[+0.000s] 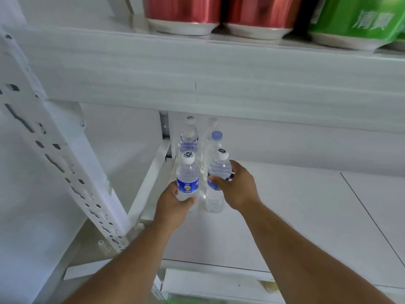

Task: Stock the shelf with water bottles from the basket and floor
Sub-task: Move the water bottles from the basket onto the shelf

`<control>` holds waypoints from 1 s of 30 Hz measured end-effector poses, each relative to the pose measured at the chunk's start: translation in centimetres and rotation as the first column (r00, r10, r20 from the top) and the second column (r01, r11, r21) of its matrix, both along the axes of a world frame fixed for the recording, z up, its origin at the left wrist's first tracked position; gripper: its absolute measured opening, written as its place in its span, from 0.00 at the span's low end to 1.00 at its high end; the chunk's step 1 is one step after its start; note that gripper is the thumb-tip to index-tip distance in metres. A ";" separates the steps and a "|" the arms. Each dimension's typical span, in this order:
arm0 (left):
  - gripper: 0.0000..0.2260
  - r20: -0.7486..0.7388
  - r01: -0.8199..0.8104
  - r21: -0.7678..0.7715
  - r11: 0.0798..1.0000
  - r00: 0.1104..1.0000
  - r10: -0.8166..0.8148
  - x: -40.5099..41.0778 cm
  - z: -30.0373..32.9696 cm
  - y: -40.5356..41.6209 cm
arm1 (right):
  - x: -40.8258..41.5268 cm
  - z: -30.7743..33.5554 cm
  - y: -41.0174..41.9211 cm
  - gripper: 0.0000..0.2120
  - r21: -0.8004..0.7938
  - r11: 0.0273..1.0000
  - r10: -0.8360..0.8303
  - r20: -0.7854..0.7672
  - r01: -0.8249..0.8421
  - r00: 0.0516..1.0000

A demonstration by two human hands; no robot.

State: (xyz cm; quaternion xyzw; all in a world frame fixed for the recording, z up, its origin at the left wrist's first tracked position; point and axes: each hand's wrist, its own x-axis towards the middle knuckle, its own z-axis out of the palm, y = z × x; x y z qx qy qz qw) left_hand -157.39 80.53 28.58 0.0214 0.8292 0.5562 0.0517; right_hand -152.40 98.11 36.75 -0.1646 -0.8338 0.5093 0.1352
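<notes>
At the shelf's point(285, 216) left rear corner, each hand grasps one upright bottle: left hand point(173, 202) on the left bottle point(187, 178), right hand point(236, 187) on the right bottle point(217, 185), just before two standing rear bottles point(188, 139).

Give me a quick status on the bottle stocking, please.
Left hand grips one bottle, right hand grips another bottle. Both at shelf front, more bottles behind. Nothing blocking.

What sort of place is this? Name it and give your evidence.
Likely a shop or stockroom: a white slotted shelf upright, packaged cup goods in red and green on the upper shelf, and water bottles lined up on the lower shelf.
</notes>
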 end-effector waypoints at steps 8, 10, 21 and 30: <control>0.24 -0.028 -0.003 0.017 1.000 1.000 0.004 -3.1 -0.3 0.3 | -2.8 -0.8 0.4 0.11 0.000 1.000 0.015 -0.006 -0.015 1.000; 0.25 -0.021 0.001 0.005 1.000 1.000 -0.001 -3.7 -0.4 0.2 | -3.3 -0.9 0.4 0.11 0.005 1.000 0.011 -0.005 -0.011 1.000; 0.24 -0.042 0.052 -0.019 0.998 0.998 -0.053 -4.5 -0.2 0.6 | -4.1 -1.1 0.4 0.14 0.032 0.999 0.004 -0.008 -0.004 1.000; 0.32 0.027 0.039 -0.016 0.999 0.999 -0.038 -1.6 0.0 0.1 | -2.1 -1.1 0.1 0.20 -0.007 1.000 0.009 0.085 -0.008 0.996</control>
